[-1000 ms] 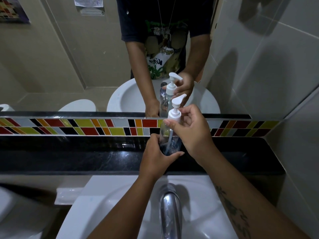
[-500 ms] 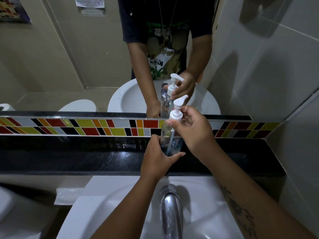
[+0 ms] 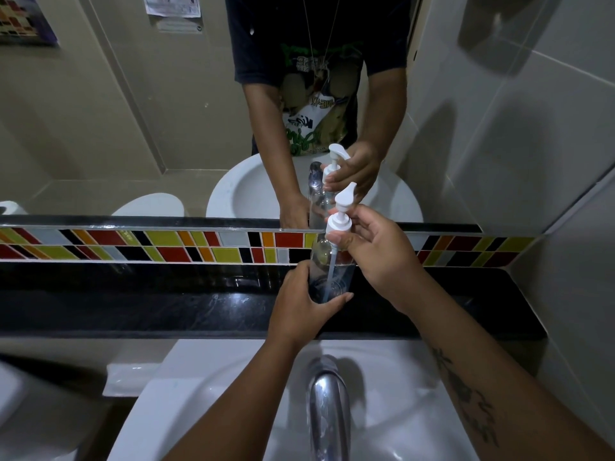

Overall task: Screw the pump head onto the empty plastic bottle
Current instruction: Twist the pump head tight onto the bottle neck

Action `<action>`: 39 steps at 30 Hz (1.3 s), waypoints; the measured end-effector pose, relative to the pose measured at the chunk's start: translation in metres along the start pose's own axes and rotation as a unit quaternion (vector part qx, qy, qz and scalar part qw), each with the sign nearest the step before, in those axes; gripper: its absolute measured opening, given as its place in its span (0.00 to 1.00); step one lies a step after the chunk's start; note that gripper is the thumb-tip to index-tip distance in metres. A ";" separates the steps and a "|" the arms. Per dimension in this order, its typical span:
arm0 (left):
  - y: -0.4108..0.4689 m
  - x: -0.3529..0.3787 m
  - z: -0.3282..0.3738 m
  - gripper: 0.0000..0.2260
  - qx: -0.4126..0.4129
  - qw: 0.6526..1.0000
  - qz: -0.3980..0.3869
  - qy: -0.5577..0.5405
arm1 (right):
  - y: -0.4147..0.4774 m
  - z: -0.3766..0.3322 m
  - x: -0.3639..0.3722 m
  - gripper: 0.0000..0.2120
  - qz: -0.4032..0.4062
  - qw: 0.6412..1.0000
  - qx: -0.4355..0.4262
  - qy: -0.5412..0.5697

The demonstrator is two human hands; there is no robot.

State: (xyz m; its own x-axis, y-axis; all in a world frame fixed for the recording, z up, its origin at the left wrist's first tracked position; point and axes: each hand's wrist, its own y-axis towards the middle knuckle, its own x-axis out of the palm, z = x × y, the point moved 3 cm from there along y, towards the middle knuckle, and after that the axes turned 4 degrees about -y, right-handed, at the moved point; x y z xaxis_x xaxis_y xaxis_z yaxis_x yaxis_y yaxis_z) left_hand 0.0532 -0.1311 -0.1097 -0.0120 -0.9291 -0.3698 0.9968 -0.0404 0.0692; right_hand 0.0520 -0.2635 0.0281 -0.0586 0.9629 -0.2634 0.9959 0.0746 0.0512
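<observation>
The left hand (image 3: 299, 304) was wrapped round the base of the clear plastic bottle (image 3: 327, 261), fingers curled snug with the thumb pressed across its near side, holding it upright on the black ledge (image 3: 166, 301). The right hand (image 3: 376, 251) had its fingertips (image 3: 344, 241) pinched narrow on the collar of the white pump head (image 3: 339, 217), which sat atop the bottle's neck, its tube running down inside. The chrome tap (image 3: 327, 410) and white basin (image 3: 199, 394) lay near, mirror (image 3: 133, 111) and coloured tile strip (image 3: 166, 244) beyond
</observation>
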 end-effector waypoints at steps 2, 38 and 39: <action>-0.001 0.000 0.001 0.29 0.001 1.000 0.006 0.006 | 0.000 0.000 0.002 0.19 0.008 1.000 0.005 0.008; 0.000 0.002 -0.001 0.27 -0.001 1.000 0.022 -0.014 | -0.001 0.006 0.006 0.18 0.033 0.999 -0.025 -0.007; 0.000 0.002 0.000 0.27 -0.002 1.000 0.020 -0.016 | -0.001 0.006 0.006 0.18 0.041 0.999 -0.028 -0.011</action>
State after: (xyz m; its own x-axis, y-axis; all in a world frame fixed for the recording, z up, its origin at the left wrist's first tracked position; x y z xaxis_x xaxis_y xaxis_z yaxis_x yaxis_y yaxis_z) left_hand 0.0527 -0.1330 -0.1110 0.0261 -0.9412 -0.3369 0.9968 -0.0012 0.0805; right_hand 0.0508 -0.2593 0.0207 0.0247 0.9604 -0.2774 0.9919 0.0111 0.1268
